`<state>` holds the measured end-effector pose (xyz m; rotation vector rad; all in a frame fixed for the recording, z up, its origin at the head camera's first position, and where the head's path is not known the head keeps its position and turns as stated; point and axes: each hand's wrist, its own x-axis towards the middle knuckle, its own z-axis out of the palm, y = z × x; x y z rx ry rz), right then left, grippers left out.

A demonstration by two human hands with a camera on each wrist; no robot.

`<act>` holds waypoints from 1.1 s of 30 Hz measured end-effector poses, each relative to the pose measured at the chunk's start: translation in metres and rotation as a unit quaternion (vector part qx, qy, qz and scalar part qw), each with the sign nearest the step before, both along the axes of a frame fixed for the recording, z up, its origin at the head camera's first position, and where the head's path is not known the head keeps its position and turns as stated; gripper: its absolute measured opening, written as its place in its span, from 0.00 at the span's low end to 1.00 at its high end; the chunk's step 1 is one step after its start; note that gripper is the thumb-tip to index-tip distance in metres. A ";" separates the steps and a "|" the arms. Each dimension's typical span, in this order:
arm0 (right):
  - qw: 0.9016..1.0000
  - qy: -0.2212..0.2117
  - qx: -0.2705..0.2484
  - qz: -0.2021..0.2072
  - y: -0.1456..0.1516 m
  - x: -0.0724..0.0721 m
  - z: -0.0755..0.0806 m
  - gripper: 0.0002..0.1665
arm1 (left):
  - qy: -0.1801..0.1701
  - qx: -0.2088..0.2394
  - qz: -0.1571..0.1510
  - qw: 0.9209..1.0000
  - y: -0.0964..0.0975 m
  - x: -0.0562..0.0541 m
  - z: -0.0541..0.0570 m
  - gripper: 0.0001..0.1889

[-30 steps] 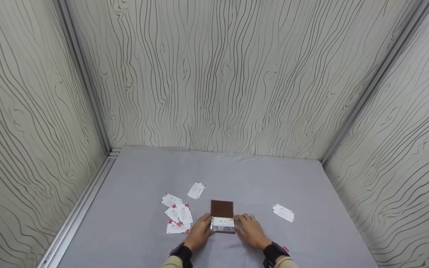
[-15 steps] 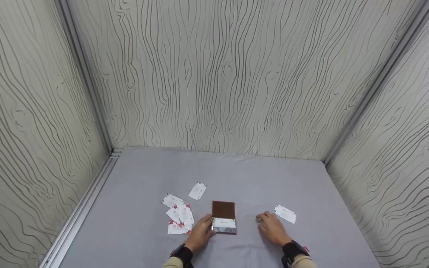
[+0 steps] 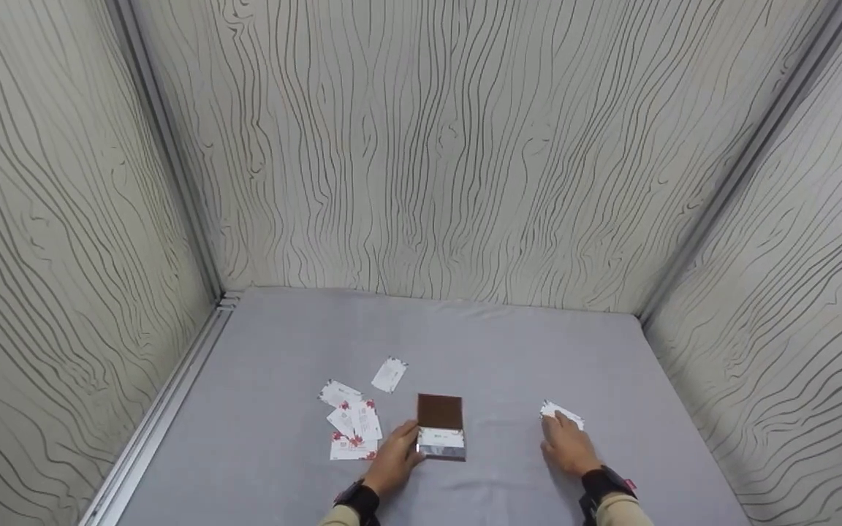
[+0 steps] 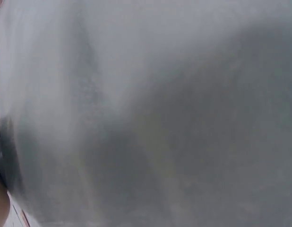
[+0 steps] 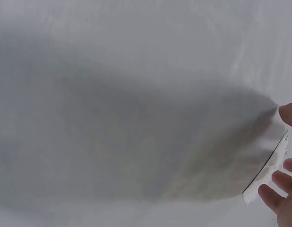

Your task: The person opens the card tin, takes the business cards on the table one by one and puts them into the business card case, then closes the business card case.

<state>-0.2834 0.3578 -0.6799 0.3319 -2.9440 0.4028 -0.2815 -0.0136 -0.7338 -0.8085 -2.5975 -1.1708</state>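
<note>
Card case [image 3: 441,422] lies open, brown and silvery.

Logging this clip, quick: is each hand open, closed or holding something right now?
Left hand: holding the brown case at its side.
Right hand: open at the white card, thumb clear of it; not holding it.

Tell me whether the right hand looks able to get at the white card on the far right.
Most likely yes: the right hand has its fingers over the white card, with nothing visible between them.
</note>
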 end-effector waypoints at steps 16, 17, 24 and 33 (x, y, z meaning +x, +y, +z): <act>0.993 -0.105 0.025 -0.048 0.014 0.001 0.005 0.33 | -0.027 0.007 0.007 1.000 0.001 0.003 0.010 0.26; 0.993 -0.106 0.027 -0.050 0.014 0.001 0.005 0.33 | -0.026 0.008 0.006 1.000 0.001 0.003 0.010 0.26; 0.996 -0.066 0.030 -0.044 0.018 0.003 0.001 0.28 | 0.014 -0.001 -0.002 1.000 0.000 0.002 0.007 0.25; 0.995 -0.083 0.024 -0.050 0.019 0.000 -0.002 0.21 | 0.018 -0.011 0.002 1.000 0.001 -0.001 0.002 0.25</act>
